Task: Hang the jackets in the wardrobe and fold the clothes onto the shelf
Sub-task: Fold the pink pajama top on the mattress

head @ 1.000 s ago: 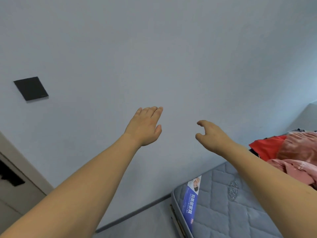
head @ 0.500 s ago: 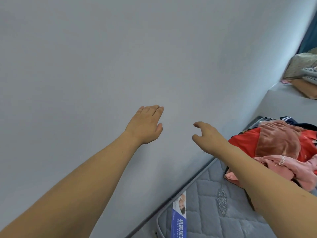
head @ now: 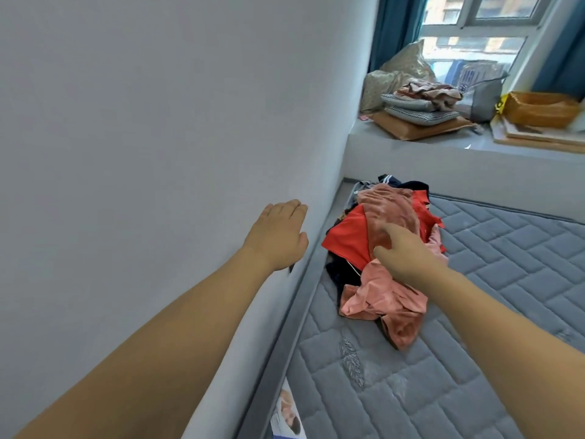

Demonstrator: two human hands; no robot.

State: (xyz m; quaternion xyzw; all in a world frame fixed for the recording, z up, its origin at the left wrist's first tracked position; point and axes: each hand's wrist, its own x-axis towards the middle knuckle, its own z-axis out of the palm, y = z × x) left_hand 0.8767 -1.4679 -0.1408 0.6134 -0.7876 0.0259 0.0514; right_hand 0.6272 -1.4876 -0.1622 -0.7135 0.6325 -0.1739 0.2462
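Lower the loosely spread, empty right hand (head: 402, 251) onto the clothes pile (head: 383, 248), pinching only the topmost pink garment (head: 389, 217).

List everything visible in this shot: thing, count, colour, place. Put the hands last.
clothes pile: one heap, red, pink, rust and dark pieces, on the mattress near the wall
mattress: one, grey quilted, lower right
wall: one, pale grey, left
window ledge: one, grey, beyond the mattress
folded cushions: a stack, grey and tan, on the ledge
basket: one, orange-brown, on the ledge at right
curtains: teal, beside the window
left hand: open, in front of the wall
right hand: fingers loosely curled, over the clothes pile; contact unclear
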